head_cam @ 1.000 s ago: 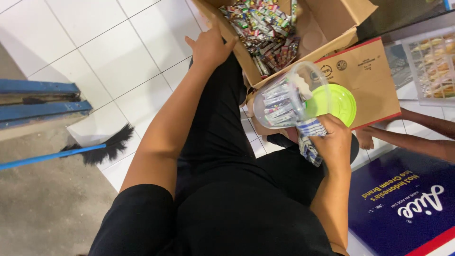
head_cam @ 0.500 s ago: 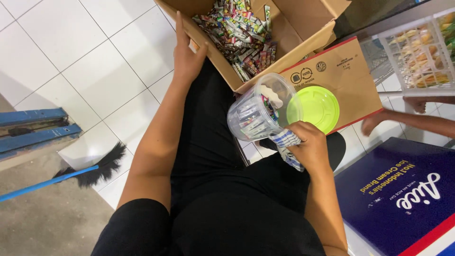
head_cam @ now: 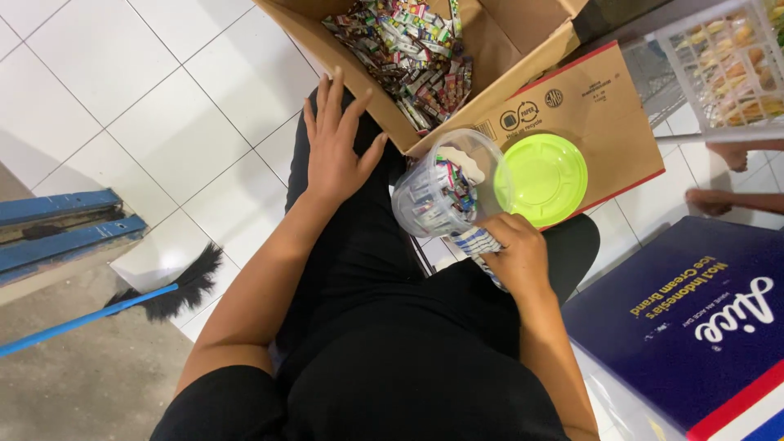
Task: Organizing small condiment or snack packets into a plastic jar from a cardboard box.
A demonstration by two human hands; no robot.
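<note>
My right hand (head_cam: 514,257) grips the bottom of a clear plastic jar (head_cam: 445,192), tilted so its mouth faces the box; small colourful wrapped sweets lie inside it. The jar's lime green lid (head_cam: 545,178) rests on a flap of the open cardboard box (head_cam: 588,98). A heap of the same wrapped sweets (head_cam: 408,53) fills the box. My left hand (head_cam: 336,151) lies flat on my left knee, fingers spread, just beside the box's near edge, holding nothing.
A blue-handled broom (head_cam: 122,306) lies on the white tiled floor at left, near a blue painted frame (head_cam: 65,224). A dark blue printed carton (head_cam: 694,318) sits at right. Another person's hands (head_cam: 723,175) and a clear container of snacks (head_cam: 727,65) show at the upper right.
My left hand has drawn back from the box's edge and settled on my knee. The jar stays tilted in my right hand; the view shifted slightly.
</note>
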